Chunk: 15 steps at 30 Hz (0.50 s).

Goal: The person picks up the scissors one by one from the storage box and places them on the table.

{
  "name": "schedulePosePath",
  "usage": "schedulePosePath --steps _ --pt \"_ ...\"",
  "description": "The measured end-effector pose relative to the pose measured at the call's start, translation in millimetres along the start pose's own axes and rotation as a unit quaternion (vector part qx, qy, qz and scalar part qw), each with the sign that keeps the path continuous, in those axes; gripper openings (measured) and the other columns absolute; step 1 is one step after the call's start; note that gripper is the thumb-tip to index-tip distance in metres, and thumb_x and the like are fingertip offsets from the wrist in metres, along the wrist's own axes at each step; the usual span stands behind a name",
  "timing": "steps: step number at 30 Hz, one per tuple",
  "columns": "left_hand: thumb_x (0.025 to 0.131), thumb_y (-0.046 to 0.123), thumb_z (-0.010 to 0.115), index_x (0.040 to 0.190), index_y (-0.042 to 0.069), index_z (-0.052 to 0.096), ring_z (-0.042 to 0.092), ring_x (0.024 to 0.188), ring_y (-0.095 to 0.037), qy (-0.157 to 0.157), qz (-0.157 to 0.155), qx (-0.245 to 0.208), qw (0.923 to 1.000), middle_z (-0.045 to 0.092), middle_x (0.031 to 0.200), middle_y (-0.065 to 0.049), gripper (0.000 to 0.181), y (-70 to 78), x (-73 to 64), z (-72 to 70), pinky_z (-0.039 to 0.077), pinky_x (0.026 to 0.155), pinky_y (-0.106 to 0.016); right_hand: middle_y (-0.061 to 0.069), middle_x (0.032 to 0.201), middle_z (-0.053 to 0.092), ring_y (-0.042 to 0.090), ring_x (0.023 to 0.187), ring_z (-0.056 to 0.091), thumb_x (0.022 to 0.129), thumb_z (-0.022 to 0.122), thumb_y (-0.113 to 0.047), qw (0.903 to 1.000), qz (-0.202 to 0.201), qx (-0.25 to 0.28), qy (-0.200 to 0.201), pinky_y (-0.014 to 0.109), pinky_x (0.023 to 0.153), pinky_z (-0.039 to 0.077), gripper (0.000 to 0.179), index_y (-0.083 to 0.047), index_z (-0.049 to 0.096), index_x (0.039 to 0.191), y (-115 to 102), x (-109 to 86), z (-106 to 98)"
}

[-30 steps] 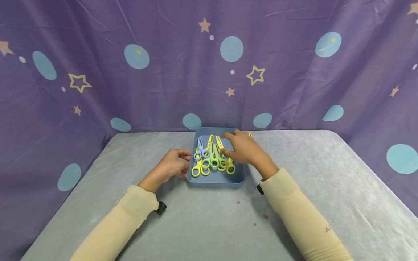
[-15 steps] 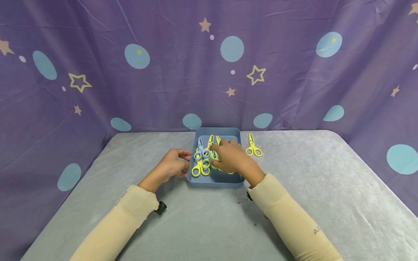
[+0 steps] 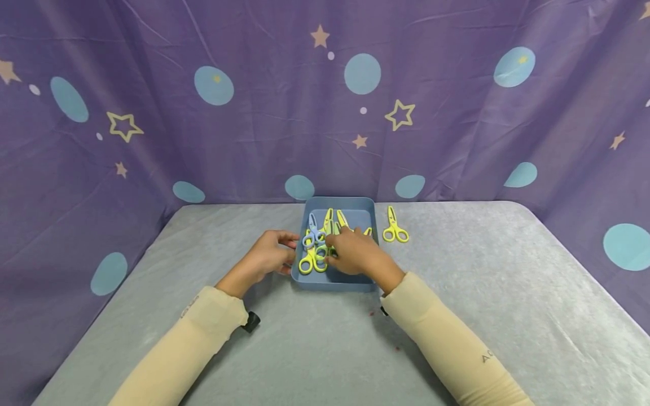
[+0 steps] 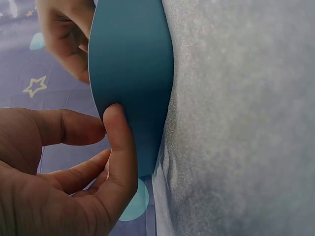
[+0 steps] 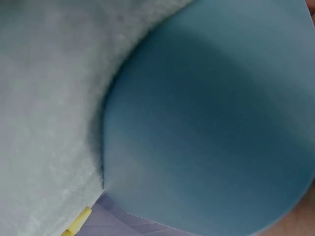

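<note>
A blue-grey tray (image 3: 335, 286) stands at the far side of the table with several children's scissors inside. My left hand (image 3: 268, 254) lies along its left side; in the left wrist view, fingertips (image 4: 118, 120) touch the outer wall. My right hand (image 3: 355, 252) reaches into the tray with bent fingers over the green scissors (image 3: 321, 252). Whether it pinches them is unclear, since the hand covers most of their handles. To the left, blue scissors (image 3: 312, 230) lie across yellow scissors (image 3: 307, 265). The right wrist view shows mainly the tray's outer wall (image 5: 197, 123).
Another pair of yellow scissors (image 3: 395, 230) lies on the grey table cover (image 3: 457, 270), right of the tray. Close behind hangs a purple curtain (image 3: 264, 163) with stars and dots. Small red marks (image 3: 398, 348) dot the cover in front.
My right hand has moved left and down, from the tray's right rim to the green scissors. The yellow scissors outside the tray have come into full view. My left hand stays put.
</note>
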State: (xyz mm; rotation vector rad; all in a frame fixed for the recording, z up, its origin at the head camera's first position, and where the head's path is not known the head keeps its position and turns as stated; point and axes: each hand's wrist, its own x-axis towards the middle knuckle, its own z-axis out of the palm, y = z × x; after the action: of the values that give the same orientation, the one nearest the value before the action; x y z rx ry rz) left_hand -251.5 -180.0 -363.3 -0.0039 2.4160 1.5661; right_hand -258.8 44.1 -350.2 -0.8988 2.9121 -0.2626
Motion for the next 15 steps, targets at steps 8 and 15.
schedulePosePath --steps 8,15 --pt "0.085 -0.011 0.055 0.145 0.000 0.053 0.063 0.079 -0.023 0.001 -0.005 -0.004 1.0000 0.052 0.130 -0.021 0.061 0.9 0.1 0.5 0.061 0.062 -0.036 0.005 0.107 0.070 0.033 0.115 0.056 0.099 0.068 -0.033 0.9998 -0.008 0.015 -0.005 0.054 0.098 0.046 0.029 -0.014 0.070 0.121 3.8 0.8 3.0" --pt "0.085 -0.011 0.055 0.145 -0.001 0.053 0.063 0.080 -0.023 0.001 -0.007 -0.002 1.0000 0.052 0.131 -0.021 0.061 -0.1 1.0 0.3 0.061 0.063 -0.037 0.006 0.123 0.070 0.037 0.125 0.055 0.103 0.061 -0.031 0.9983 0.010 0.054 -0.020 0.056 0.108 0.041 0.034 -0.013 0.067 0.132 5.4 2.2 2.9"
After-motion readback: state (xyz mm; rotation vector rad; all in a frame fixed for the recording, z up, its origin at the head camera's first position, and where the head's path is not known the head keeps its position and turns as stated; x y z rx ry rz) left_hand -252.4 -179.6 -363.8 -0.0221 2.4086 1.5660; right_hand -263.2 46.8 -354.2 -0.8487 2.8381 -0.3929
